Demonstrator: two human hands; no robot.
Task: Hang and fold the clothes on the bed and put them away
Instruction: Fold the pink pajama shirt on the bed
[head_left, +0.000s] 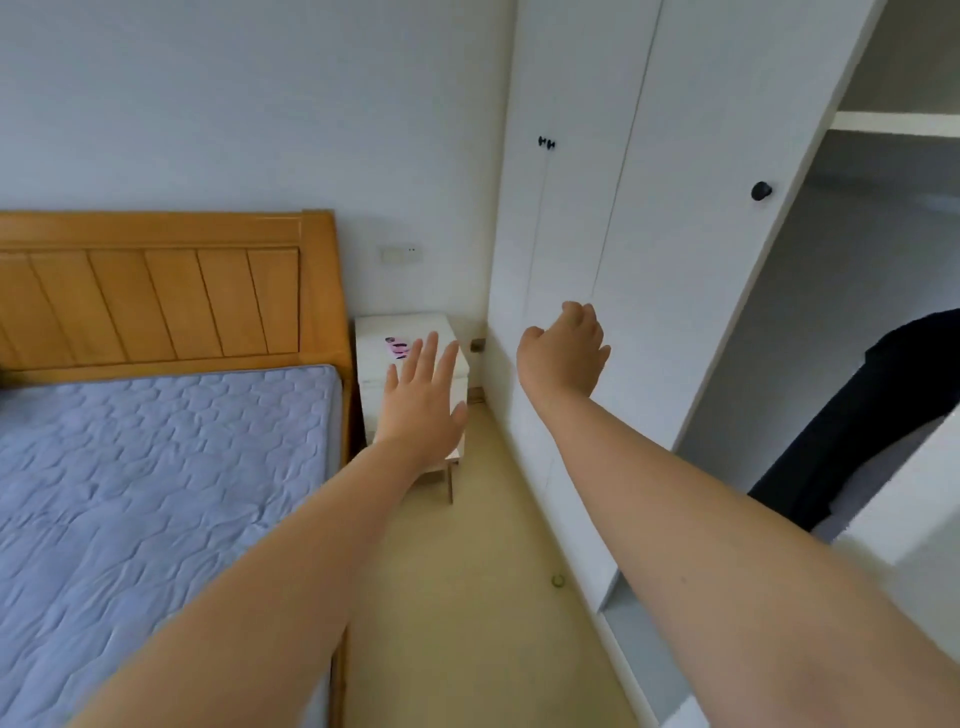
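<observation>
The bed (156, 493) fills the lower left, a blue quilted mattress in a wooden frame, with no clothes on the part I see. A dark garment (857, 421) hangs inside the open wardrobe compartment at the right. My left hand (423, 400) is stretched forward over the floor gap, fingers straight and spread, holding nothing. My right hand (566, 353) reaches toward the white wardrobe door (675, 286), fingers curled loosely, with nothing in it.
A white bedside table (405, 332) stands between the headboard (156, 296) and the wardrobe. A narrow strip of beige floor (467, 597) runs between bed and wardrobe. Black knobs (761, 191) sit on the wardrobe doors. A shelf (893, 122) shows in the open compartment.
</observation>
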